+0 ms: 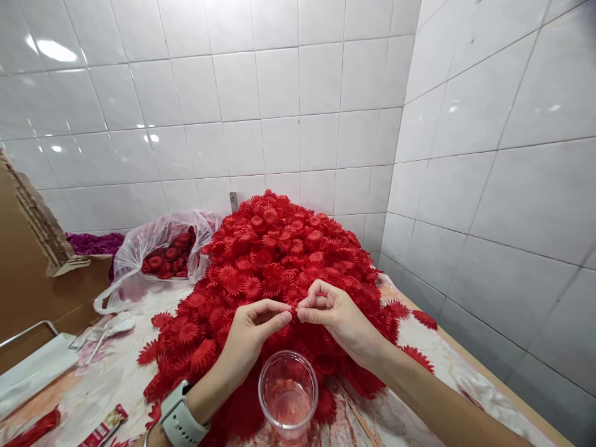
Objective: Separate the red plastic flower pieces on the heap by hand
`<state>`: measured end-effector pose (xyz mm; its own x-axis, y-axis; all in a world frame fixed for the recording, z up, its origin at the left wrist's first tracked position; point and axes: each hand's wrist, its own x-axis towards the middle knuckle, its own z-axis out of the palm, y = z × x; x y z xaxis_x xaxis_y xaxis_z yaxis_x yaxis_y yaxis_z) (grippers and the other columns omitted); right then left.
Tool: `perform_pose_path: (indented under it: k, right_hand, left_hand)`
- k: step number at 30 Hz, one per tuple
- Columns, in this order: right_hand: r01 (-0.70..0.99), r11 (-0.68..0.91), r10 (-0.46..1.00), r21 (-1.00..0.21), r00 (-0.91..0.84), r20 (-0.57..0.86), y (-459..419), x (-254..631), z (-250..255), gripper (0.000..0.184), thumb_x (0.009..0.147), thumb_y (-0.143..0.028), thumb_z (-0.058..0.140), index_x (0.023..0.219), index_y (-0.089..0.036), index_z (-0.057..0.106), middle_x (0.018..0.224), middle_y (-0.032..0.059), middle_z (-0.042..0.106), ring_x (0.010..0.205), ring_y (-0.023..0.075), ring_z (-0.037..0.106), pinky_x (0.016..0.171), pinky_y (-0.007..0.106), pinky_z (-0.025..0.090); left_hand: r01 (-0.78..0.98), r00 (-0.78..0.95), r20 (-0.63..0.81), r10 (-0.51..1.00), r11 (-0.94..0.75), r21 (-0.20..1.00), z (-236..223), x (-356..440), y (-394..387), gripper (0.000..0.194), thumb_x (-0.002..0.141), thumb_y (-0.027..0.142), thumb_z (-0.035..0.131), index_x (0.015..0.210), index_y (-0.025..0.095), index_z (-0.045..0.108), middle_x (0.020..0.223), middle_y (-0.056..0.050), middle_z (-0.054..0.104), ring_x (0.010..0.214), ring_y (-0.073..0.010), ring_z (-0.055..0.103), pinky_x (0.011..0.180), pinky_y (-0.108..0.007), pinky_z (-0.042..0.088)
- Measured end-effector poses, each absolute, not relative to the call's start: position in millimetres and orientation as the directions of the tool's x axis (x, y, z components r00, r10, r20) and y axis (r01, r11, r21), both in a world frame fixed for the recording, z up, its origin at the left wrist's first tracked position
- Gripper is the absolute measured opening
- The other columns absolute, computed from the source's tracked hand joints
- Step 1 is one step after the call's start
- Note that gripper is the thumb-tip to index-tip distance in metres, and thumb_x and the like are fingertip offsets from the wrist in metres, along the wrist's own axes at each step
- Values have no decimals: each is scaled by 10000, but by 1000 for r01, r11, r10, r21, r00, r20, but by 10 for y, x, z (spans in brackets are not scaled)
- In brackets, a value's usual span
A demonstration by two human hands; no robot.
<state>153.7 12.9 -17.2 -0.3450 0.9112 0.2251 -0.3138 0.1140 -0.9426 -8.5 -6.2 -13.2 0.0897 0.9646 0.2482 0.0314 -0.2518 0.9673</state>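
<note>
A large heap of red artificial flowers (284,242) with fringed petals stands before me. In front of it, my left hand (251,332) pinches thumb and forefinger on a small red flower piece (293,313). My right hand (338,316) meets it tip to tip, its thumb and forefinger closed at the same piece. The fingertips cover most of that piece, so its exact shape is hard to make out. Just below my hands, a see-through plastic cup (288,390) stands upright, with what looks like a little liquid at its bottom.
Left of the heap lies an open plastic bag (135,264) holding darker red flowers. Purple material (95,243) shows behind a cardboard box (51,295). A snack wrapper (105,427) rests at the front left. Tiled walls (279,81) rise behind and to the right.
</note>
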Motion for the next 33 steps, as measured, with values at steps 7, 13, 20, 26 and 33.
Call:
perform_pose_path:
  k: [7, 13, 20, 26, 33]
  right_hand:
    - [-322, 90, 907, -942, -365, 211, 118, 1541, -165, 324, 565, -236, 773, 631, -183, 460, 649, -20, 671, 614, 111, 588, 683, 267, 416]
    - [-334, 94, 893, -938, -388, 228, 122, 1552, -170, 317, 572, -226, 772, 645, -178, 467, 675, -15, 676, 638, 113, 600, 686, 260, 421]
    - [-340, 90, 887, -936, -400, 230, 105, 1553, -155, 310, 583, -206, 767, 652, -177, 466, 681, -23, 674, 647, 106, 601, 685, 249, 420]
    - [-314, 101, 886, -944, -403, 228, 103, 1566, -139, 314, 591, -219, 761, 664, -181, 458, 704, -24, 668, 662, 108, 600, 699, 257, 423]
    - [-209, 236, 884, -949, -359, 299, 41, 1508, -71, 335, 614, -331, 733, 682, -198, 434, 707, -29, 587, 690, 116, 546, 686, 274, 419]
  left_hand:
    - [31, 74, 238, 968, -241, 970, -128, -83, -62, 137, 566, 267, 722, 644, 158, 694, 673, -29, 712, 660, -171, 629, 675, -276, 493]
    - [-11, 77, 234, 969, -234, 972, -123, -82, -57, 113, 562, 237, 729, 643, 164, 697, 665, -15, 707, 647, -149, 621, 659, -249, 489]
    - [-46, 93, 227, 969, -224, 974, -140, -92, -61, 86, 567, 218, 729, 633, 173, 696, 665, 1, 705, 653, -130, 614, 668, -224, 482]
    - [-33, 95, 232, 968, -230, 973, -131, -94, -62, 95, 574, 227, 723, 640, 166, 689, 678, -9, 705, 671, -142, 618, 676, -235, 485]
    - [-3, 107, 236, 966, -237, 971, -142, -66, -87, 126, 588, 242, 714, 671, 159, 668, 716, -16, 700, 704, -157, 627, 689, -245, 486]
